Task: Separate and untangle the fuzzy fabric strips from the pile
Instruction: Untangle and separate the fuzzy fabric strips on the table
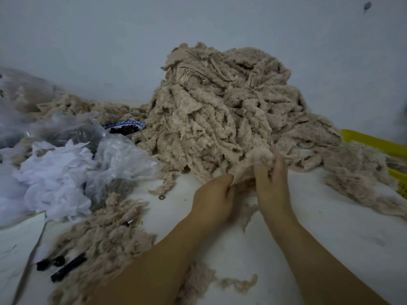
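Note:
A tall pile of beige fuzzy fabric strips (224, 106) rises at the centre of the white surface. At its near foot, my left hand (212, 200) and my right hand (272, 183) both grip one fuzzy strip (253, 159) that still joins the pile. My left fingers curl round its lower end; my right fingers pinch it a little higher. Loose separated strips (105, 238) lie flat at the near left, partly under my left forearm.
Crumpled clear plastic bags (119, 157) and white scraps (52, 179) fill the left. A blue-rimmed bowl (125, 126) sits behind them. Black pens (63, 266) lie near left. A yellow basket (378, 144) stands at the right, more strips (356, 172) draped over it. A wall backs the pile.

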`<state>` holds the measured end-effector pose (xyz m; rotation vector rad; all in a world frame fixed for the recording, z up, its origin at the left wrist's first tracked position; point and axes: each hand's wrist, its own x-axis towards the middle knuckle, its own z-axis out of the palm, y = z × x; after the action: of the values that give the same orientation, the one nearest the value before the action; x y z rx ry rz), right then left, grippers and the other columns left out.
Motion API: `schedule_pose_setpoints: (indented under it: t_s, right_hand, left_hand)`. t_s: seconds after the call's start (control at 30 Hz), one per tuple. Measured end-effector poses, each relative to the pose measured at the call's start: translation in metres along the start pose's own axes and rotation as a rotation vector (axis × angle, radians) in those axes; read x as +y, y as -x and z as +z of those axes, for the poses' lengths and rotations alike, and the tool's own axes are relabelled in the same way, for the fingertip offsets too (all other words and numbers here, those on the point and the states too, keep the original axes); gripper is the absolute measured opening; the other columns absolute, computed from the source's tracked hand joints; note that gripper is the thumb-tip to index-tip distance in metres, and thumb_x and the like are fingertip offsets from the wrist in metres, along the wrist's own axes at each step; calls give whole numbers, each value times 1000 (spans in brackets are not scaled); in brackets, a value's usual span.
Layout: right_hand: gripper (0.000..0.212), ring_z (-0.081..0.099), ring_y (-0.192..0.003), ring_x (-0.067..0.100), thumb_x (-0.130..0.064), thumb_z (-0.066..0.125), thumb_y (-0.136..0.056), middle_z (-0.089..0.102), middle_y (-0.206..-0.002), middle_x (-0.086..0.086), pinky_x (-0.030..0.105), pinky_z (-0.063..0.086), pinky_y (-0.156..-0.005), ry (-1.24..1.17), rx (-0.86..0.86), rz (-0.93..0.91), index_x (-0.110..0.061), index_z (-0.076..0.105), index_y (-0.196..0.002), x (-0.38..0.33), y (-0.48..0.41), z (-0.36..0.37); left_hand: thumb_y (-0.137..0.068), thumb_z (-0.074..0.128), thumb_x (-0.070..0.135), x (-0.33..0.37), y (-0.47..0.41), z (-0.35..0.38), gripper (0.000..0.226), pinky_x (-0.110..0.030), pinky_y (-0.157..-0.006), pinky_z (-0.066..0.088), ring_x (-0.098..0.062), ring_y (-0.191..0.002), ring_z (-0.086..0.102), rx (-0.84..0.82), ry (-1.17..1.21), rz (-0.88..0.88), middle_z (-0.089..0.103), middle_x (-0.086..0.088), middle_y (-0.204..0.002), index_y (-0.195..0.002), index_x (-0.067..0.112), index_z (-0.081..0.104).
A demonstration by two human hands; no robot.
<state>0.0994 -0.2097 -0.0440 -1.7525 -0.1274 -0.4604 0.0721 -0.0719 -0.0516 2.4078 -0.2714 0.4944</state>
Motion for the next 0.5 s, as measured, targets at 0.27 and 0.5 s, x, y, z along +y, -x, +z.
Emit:
schedule_pose_setpoints:
  t_s: [0.27, 0.5]
  right_hand:
    - [65, 64, -80, 10, -78, 28, -82, 68, -85, -5, 31, 52, -70, 355, -450, -45, -23, 62, -87, -12, 19, 4]
    - [51, 30, -46, 10, -42, 46, -101, 32, -51, -1, 24, 24, -43, 324, -122, 41, -16, 30, -60, 4, -5, -8]
  left_hand:
    - [-101, 46, 23, 4, 11, -1, 22, -35, -71, 51, -18, -84, 62, -41, 28, 16, 69, -1, -98, -110, 19, 66]
    - [-95, 60, 32, -33, -2, -17, 37, -26, -60, 28, -12, -73, 41, -101, -49, -35, 40, 9, -76, -68, 28, 34]
